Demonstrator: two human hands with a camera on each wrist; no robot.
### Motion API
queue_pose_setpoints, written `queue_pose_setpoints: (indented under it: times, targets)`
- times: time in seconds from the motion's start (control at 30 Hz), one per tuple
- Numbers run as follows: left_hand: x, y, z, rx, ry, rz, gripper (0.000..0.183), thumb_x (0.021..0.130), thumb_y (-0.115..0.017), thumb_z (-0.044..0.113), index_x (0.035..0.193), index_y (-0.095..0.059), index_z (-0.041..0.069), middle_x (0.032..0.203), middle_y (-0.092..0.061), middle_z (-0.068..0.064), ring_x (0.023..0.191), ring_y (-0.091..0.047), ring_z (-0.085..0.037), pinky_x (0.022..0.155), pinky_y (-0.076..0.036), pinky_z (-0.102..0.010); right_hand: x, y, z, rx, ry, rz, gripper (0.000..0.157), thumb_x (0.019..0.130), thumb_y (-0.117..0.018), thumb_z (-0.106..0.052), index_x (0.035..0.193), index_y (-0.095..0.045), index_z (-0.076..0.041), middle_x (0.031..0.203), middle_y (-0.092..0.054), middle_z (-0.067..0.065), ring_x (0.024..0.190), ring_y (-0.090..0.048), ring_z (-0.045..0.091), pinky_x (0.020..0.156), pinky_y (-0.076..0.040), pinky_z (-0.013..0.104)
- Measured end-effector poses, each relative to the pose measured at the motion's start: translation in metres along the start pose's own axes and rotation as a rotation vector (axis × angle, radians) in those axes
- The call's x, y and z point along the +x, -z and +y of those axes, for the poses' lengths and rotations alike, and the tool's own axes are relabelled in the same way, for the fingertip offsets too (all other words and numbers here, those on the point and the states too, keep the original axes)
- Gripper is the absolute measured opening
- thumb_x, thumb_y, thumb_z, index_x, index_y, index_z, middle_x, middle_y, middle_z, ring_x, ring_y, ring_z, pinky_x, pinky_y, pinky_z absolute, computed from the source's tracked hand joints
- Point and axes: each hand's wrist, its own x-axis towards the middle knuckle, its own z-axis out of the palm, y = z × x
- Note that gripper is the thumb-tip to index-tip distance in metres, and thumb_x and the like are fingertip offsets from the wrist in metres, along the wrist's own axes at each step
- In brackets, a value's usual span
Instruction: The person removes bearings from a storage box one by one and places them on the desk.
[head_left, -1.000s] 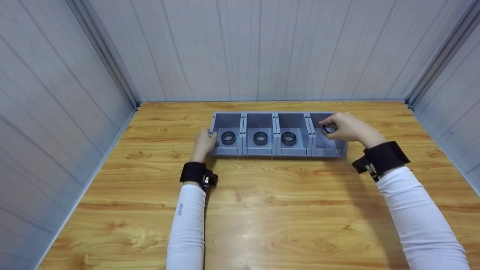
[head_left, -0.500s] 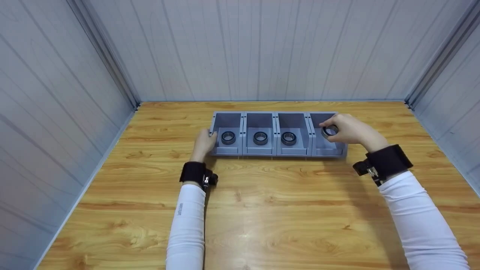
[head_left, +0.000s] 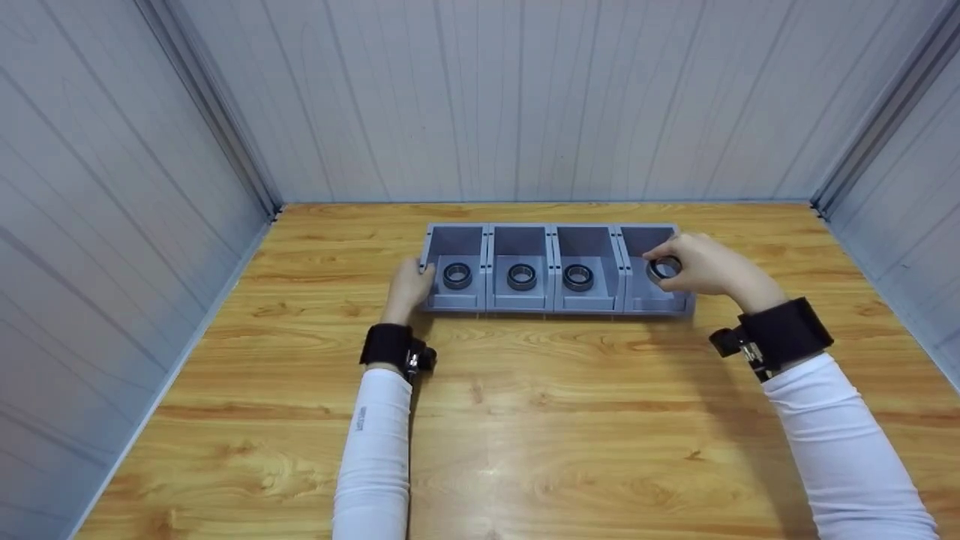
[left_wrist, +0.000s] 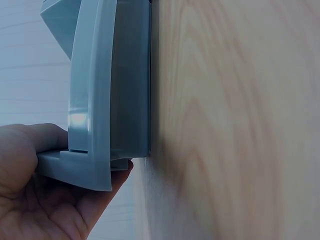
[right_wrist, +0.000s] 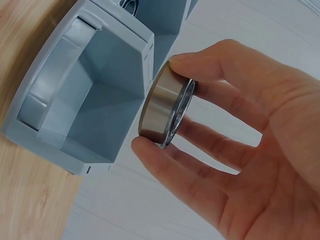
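Right hand (head_left: 703,267) pinches a bearing (right_wrist: 161,106) at the end bin (head_left: 652,304)

The head view places the held bearing right of centre, in line with the right-most bin of a grey bin row (head_left: 517,308); it cannot tell the gap beneath. The right wrist view shows the fingers clamped on the bearing's metal outer band, thumb at one edge and a fingertip at the opposite one, with the bearing raised off the bin's floor. Three more bearings (head_left: 521,286) lie flat, one in each other bin, mid-frame in the head view.

The left hand (head_left: 409,288) grips the row's left end. The head view hides most of its fingers; the left wrist view, at lower left, shows them curled round the grey edge, and the row sitting on the wooden bench (head_left: 487,420).

Against half a second ago, the right hand and its bearing have shifted slightly toward the lower right of the head view; the left hand and the other bearings keep their places.
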Motion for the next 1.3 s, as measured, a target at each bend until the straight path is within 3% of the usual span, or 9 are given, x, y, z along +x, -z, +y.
queue_pose_setpoints:
  times: [0.23,0.37,0.47,0.67,0.87,1.07,1.3]
  targets:
    - [0.0,0.0,0.001,0.023,0.015,-0.002,0.023,0.096,-0.044,0.018,0.097,-0.058,-0.002,0.076,-0.043,-0.004,0.072,-0.046,-0.02,0.062,-0.036,-0.028,-0.006,-0.001,-0.003,-0.017,0.039,0.015,0.039,0.079,-0.064,-0.004,0.117,-0.063,0.004,0.101,-0.066,0.017,0.063,-0.045,0.014,0.059,-0.036,0.03]
    - [-0.001,0.0,0.001,0.023,-0.017,0.041,0.023,0.094,-0.046,0.016,0.073,-0.049,0.006,0.067,-0.04,-0.001,0.063,-0.043,-0.017,0.057,-0.034,-0.026,-0.009,-0.002,-0.004,-0.034,0.047,0.031,0.038,0.077,-0.066,-0.005,0.115,-0.064,0.003,0.101,-0.067,0.016,0.068,-0.047,0.015,0.062,-0.038,0.031]
    - [-0.001,0.0,0.0,0.019,-0.045,0.065,0.028,0.093,-0.047,0.014,0.065,-0.04,0.012,0.063,-0.037,0.0,0.059,-0.04,-0.016,0.054,-0.032,-0.026,-0.012,-0.003,-0.005,-0.036,0.037,0.028,0.039,0.078,-0.067,-0.006,0.115,-0.065,0.002,0.102,-0.065,0.017,0.071,-0.049,0.018,0.063,-0.038,0.032]
    - [-0.001,0.0,0.0,0.027,-0.046,0.058,0.023,0.093,-0.048,0.014,0.07,-0.046,0.009,0.066,-0.039,-0.001,0.064,-0.042,-0.018,0.058,-0.033,-0.027,-0.018,-0.004,-0.007,-0.008,0.019,0.011,0.039,0.08,-0.066,-0.005,0.117,-0.063,0.002,0.108,-0.063,0.02,0.09,-0.059,0.029,0.07,-0.046,0.038]
    - [0.0,0.0,0.001,0.029,-0.046,0.05,0.02,0.094,-0.047,0.014,0.086,-0.058,0.0,0.071,-0.043,-0.003,0.07,-0.046,-0.02,0.063,-0.037,-0.029,-0.022,-0.007,-0.01,0.005,0.005,-0.007,0.038,0.08,-0.066,-0.004,0.118,-0.063,0.002,0.106,-0.063,0.02,0.086,-0.058,0.028,0.069,-0.045,0.038]
    - [-0.001,0.0,0.002,0.022,-0.027,0.038,0.019,0.095,-0.047,0.015,0.084,-0.055,0.002,0.072,-0.042,-0.003,0.072,-0.046,-0.021,0.065,-0.039,-0.031,-0.028,-0.009,-0.014,-0.025,0.015,0.001,0.038,0.079,-0.066,-0.004,0.116,-0.064,0.002,0.105,-0.063,0.019,0.085,-0.058,0.026,0.072,-0.046,0.041]
    - [-0.001,0.0,0.001,0.019,-0.018,0.018,0.021,0.096,-0.046,0.015,0.092,-0.058,-0.001,0.074,-0.042,-0.003,0.073,-0.046,-0.02,0.066,-0.039,-0.031,-0.034,-0.012,-0.017,-0.019,0.052,0.027,0.035,0.078,-0.067,-0.006,0.112,-0.067,0.0,0.101,-0.065,0.015,0.091,-0.059,0.029,0.076,-0.048,0.043]
